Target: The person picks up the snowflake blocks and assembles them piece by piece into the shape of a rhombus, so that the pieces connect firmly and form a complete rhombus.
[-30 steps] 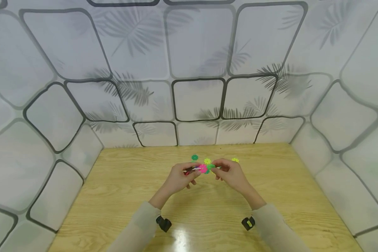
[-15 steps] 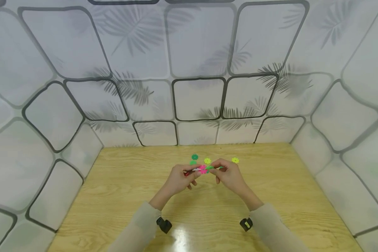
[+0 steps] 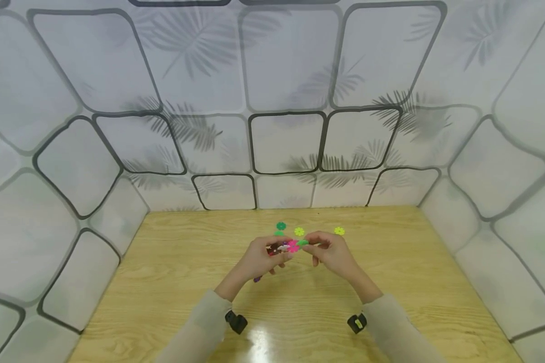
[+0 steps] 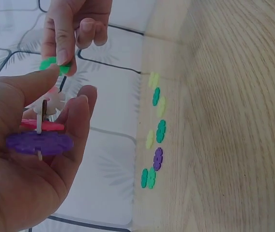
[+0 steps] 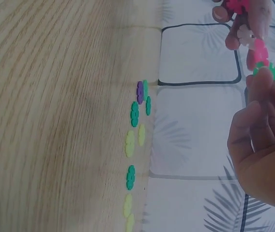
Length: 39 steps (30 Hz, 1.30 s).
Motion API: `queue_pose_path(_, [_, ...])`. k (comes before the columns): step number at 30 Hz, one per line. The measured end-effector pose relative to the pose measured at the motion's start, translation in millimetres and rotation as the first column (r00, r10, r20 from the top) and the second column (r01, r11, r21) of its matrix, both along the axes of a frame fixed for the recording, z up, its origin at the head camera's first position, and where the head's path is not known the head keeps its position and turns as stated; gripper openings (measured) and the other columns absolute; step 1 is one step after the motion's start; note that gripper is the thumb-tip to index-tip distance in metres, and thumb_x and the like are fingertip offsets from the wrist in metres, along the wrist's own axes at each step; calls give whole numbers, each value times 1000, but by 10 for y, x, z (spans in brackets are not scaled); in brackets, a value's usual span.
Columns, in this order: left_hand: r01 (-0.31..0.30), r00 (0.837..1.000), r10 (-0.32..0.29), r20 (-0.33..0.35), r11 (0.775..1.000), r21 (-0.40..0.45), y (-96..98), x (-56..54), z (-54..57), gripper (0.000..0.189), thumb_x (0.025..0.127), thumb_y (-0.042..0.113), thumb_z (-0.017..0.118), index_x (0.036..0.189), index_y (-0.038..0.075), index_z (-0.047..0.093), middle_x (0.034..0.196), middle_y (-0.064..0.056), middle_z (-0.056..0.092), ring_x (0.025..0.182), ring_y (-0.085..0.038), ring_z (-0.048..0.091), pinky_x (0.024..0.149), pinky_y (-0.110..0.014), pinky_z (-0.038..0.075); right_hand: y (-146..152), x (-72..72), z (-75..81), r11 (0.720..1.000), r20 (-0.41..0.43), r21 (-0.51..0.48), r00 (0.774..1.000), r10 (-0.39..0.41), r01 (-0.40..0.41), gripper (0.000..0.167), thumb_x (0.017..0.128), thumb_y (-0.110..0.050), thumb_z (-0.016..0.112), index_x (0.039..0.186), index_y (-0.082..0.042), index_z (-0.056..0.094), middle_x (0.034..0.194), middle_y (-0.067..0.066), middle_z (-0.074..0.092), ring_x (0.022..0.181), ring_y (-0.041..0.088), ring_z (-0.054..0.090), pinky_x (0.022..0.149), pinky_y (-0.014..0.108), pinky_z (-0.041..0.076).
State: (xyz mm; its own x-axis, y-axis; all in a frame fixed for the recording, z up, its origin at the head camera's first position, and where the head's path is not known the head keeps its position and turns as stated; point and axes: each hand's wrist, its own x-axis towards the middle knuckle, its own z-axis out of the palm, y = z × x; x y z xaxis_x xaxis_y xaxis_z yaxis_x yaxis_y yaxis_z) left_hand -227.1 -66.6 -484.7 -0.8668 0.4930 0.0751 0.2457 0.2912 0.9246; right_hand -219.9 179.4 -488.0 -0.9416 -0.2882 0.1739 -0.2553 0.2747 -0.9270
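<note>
In the head view my left hand [image 3: 260, 256] holds a chain of joined flower-shaped plastic discs over the table, its thumb and fingers around it. A pink disc [image 3: 292, 246] sits at the end toward the right hand. The left wrist view shows a purple disc [image 4: 39, 143], a red disc [image 4: 49, 125] and a white disc [image 4: 55, 101] of the chain near the palm. My right hand [image 3: 333, 255] pinches a green disc [image 3: 303, 242] between thumb and fingertips, right at the pink disc's edge. In the right wrist view the green disc [image 5: 271, 71] overlaps the pink one.
Several loose discs lie on the wooden table [image 3: 368, 297] beyond the hands, among them a dark green disc [image 3: 281, 226], a yellow disc [image 3: 299, 231], another yellow disc [image 3: 339, 231] and a purple disc [image 4: 158, 159]. Patterned wall panels [image 3: 286, 146] enclose the back and sides.
The chain has turned in my left hand, and a purple disc now shows below that hand. The green disc has tilted in my right fingers; both hands stay nearly in place.
</note>
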Motion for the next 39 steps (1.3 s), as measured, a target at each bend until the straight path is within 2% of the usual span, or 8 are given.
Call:
queue_pose_path(4, [-7,1000,7,2,1000,-7,9,0,15,44,99,24,77,141,12,68,97,-12,78,68,-13,71,57,-57,62,-9,-13,-35,1000,16,-9,1000,2,-2,14,100,-13,74,112,-7,76,98,16,76,57,30,65,46,23,42])
queue_pose_path(10, [-9,1000,9,-13,1000,-15,17,-3,19,44,99,24,77,141,14,67,87,-9,78,65,-11,71,53,-51,61,-52,-1,-15,1000,35,-13,999,6,-6,17,99,-15,75,114,-7,76,97,11,77,57,26,65,47,22,43])
queue_pose_path(17, [-9,1000,9,-28,1000,-17,-12,-8,7,42,100,24,76,139,10,68,85,-10,78,65,-11,71,49,-35,58,27,-1,-7,999,55,54,998,1,-4,27,97,-14,77,122,-3,73,114,23,75,67,30,69,59,27,56])
queue_pose_path(20, [-22,999,21,-29,1000,-22,-31,-13,4,43,100,25,76,140,12,68,81,-10,77,65,-11,70,51,-45,60,121,-60,-77,996,55,79,998,-42,37,29,97,-13,78,124,-3,73,116,23,75,71,35,71,60,31,59])
queue_pose_path(24, [-26,999,26,-33,999,-23,-42,-16,10,43,100,25,76,140,15,68,81,-14,76,65,-11,70,54,-53,60,238,-152,-190,988,64,112,991,-118,110,30,97,-11,77,125,-3,72,113,21,75,71,31,72,59,29,58])
queue_pose_path(31, [-23,999,22,-30,1000,-11,-32,-9,21,42,99,23,77,139,13,69,79,-8,75,65,-10,70,50,-36,58,368,-252,-342,977,74,152,984,-163,150,36,98,-10,75,130,4,67,110,20,73,76,40,72,57,28,56])
queue_pose_path(34, [-25,999,24,-32,1000,-13,-30,-4,26,42,99,23,77,139,13,69,79,-7,76,65,-9,70,49,-31,56,409,-280,-397,969,79,172,978,-191,175,37,97,-9,74,130,5,66,111,22,71,75,36,72,58,28,56])
queue_pose_path(39, [-24,999,23,-48,999,-26,-32,11,40,41,100,24,76,139,15,69,81,-9,75,66,-10,70,53,-47,60,488,-347,-498,941,81,237,960,-266,241,38,96,-9,74,131,5,66,114,24,68,72,22,71,59,25,56])
